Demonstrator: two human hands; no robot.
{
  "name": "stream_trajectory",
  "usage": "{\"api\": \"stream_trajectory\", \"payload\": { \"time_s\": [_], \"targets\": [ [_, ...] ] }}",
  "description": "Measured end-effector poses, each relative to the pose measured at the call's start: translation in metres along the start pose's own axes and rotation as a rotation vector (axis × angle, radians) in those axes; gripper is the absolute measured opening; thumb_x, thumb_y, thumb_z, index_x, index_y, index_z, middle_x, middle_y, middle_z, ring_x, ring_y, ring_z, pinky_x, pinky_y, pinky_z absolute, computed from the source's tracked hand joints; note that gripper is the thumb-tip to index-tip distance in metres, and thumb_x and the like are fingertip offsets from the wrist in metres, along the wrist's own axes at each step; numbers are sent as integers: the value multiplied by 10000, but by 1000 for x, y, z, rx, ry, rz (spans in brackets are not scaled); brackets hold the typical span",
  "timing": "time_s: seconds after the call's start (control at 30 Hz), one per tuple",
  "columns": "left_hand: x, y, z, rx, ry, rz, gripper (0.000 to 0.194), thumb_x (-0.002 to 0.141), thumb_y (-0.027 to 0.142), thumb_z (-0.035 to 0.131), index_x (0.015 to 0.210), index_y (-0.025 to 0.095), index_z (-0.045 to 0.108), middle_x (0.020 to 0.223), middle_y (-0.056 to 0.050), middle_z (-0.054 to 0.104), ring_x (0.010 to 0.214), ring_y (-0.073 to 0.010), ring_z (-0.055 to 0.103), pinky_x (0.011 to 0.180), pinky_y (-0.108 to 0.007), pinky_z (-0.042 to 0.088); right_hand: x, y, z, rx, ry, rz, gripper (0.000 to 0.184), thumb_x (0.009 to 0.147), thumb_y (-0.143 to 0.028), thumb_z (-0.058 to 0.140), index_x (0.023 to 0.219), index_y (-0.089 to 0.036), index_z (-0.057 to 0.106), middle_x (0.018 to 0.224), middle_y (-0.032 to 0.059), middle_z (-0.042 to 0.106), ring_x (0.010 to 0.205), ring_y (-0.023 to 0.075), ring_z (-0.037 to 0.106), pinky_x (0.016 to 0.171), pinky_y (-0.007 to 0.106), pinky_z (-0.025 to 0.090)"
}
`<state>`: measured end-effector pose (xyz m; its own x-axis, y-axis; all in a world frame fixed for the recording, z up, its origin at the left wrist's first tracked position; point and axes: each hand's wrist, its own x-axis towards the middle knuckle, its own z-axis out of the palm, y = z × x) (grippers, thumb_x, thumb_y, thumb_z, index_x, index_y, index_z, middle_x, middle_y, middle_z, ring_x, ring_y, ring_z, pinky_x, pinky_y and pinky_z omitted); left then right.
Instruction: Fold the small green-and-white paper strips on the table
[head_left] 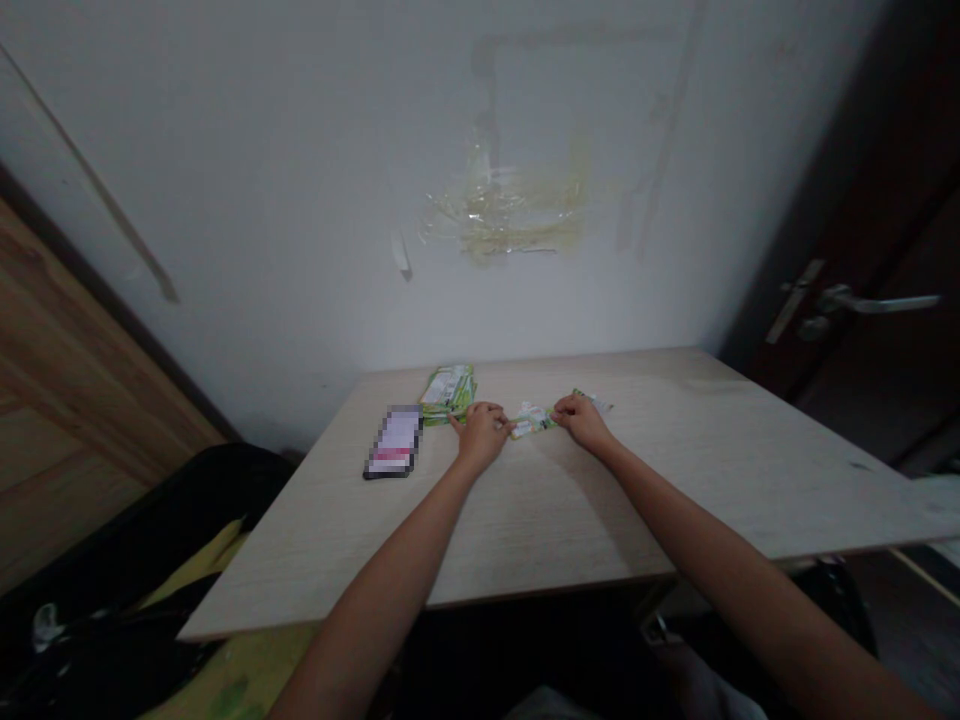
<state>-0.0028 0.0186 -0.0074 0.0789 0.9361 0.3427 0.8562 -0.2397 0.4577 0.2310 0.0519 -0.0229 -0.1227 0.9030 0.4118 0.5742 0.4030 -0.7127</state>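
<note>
A small green-and-white printed packet (534, 420) lies low over the table between my two hands. My left hand (482, 432) has its thumb and index finger closed at the packet's left end, with its outer finger stretched toward a stack. My right hand (582, 422) pinches the right end. Just beyond the right hand shows another green-and-white piece (598, 402); whether it is a separate packet I cannot tell. Beside my left hand, similar green-and-white packets are piled in a stack (448, 388).
A phone (395, 440) with a lit, blurred screen lies left of the stack on the pale wooden table (525, 530). The wall (322, 200) with old tape (517, 215) stands behind. At the right is a dark door with a metal handle (877, 302). A black bag-like thing (112, 640) is at lower left.
</note>
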Motion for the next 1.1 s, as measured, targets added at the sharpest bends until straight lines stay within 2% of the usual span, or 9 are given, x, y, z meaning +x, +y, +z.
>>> {"api": "stream_trajectory", "payload": {
  "time_s": [0.3, 0.5, 0.7, 1.1],
  "targets": [
    [3, -1, 4, 19, -1, -11, 183, 930, 303, 570, 865, 240, 729, 1269, -63, 653, 1291, -313, 470, 1132, -735, 107, -4, 2, 2, -45, 2, -46, 131, 730, -291, 677, 666, -181, 710, 801, 58, 706, 865, 227, 637, 845, 354, 479],
    [1, -2, 3, 19, 25, 6, 193, 944, 353, 563, 905, 245, 717, 1246, -66, 656, 1274, -308, 486, 1139, -739, 96, -3, 7, 4, -48, 14, -38, 146, 762, -305, 668, 714, -175, 714, 831, 74, 714, 855, 225, 638, 839, 358, 479],
    [0, -1, -1, -1, 51, -32, 214, 929, 429, 582, 1020, 278, 705, 1236, -81, 652, 1281, -321, 487, 1159, -689, 154, -3, 9, 5, -42, 61, -10, 136, 769, -311, 673, 762, -183, 718, 844, 67, 714, 856, 222, 636, 818, 351, 482],
    [-1, -2, -1, 29, 60, -29, 253, 932, 385, 570, 1130, 273, 680, 1262, -92, 644, 1281, -319, 486, 1157, -657, 196, -5, 3, 4, -22, 198, 38, 128, 817, -288, 663, 795, -182, 733, 870, 77, 673, 859, 218, 612, 792, 339, 497]
  ]
}}
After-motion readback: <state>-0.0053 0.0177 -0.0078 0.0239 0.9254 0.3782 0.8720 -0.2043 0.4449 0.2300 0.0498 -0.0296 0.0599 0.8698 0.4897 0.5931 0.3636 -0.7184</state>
